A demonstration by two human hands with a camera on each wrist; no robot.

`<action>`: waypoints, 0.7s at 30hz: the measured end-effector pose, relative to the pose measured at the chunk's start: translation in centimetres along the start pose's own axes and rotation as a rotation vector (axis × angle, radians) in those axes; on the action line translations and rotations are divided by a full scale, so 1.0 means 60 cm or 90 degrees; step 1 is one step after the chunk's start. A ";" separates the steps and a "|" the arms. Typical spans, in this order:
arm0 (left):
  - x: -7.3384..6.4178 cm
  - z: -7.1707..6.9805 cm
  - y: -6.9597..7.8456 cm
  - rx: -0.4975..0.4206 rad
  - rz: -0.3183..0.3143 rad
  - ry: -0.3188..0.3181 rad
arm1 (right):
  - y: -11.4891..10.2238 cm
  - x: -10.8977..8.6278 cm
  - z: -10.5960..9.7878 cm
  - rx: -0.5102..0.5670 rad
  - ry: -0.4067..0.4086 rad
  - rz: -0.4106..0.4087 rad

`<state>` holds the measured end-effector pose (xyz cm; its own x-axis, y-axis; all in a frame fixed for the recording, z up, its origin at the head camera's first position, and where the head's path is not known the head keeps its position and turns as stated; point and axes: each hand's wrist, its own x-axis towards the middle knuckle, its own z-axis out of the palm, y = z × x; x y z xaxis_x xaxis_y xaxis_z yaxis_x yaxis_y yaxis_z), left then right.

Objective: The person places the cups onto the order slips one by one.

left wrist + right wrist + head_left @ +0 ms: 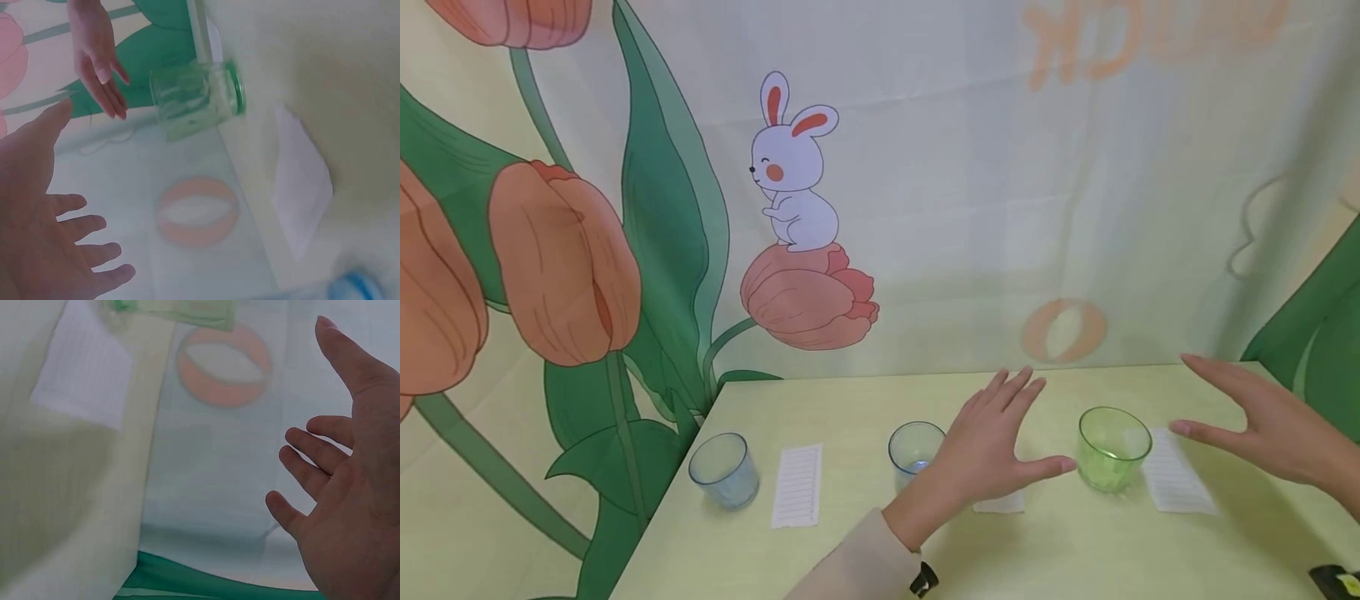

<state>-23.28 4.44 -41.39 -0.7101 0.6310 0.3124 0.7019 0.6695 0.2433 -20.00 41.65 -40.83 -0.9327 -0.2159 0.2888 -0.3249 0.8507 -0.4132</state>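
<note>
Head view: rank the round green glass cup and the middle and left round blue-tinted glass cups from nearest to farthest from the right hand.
1. Round green glass cup: just left of the right hand.
2. Middle round blue-tinted glass cup: farther left, partly hidden by the left hand.
3. Left round blue-tinted glass cup: farthest, at the left end of the row.

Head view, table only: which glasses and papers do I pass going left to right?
Left glass, left paper, middle glass, middle paper, green glass, right paper.
</note>
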 end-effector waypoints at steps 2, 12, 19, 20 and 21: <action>0.006 0.014 0.011 -0.011 0.006 0.007 | 0.013 -0.006 0.003 -0.005 -0.001 0.009; 0.029 0.083 0.056 -0.138 -0.058 0.024 | 0.070 -0.044 0.051 -0.032 0.021 0.003; 0.048 0.141 0.066 -0.196 -0.086 0.043 | 0.093 -0.048 0.084 -0.044 0.006 -0.018; 0.051 0.148 0.066 -0.200 -0.084 0.044 | 0.095 -0.047 0.088 -0.043 0.002 -0.023; 0.054 0.154 0.066 -0.203 -0.082 0.045 | 0.097 -0.046 0.093 -0.046 -0.003 -0.026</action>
<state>-23.30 12.76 -47.89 -0.7960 0.5136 0.3202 0.5969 0.5783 0.5562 -20.17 44.54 -48.86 -0.9198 -0.2526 0.3002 -0.3502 0.8737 -0.3377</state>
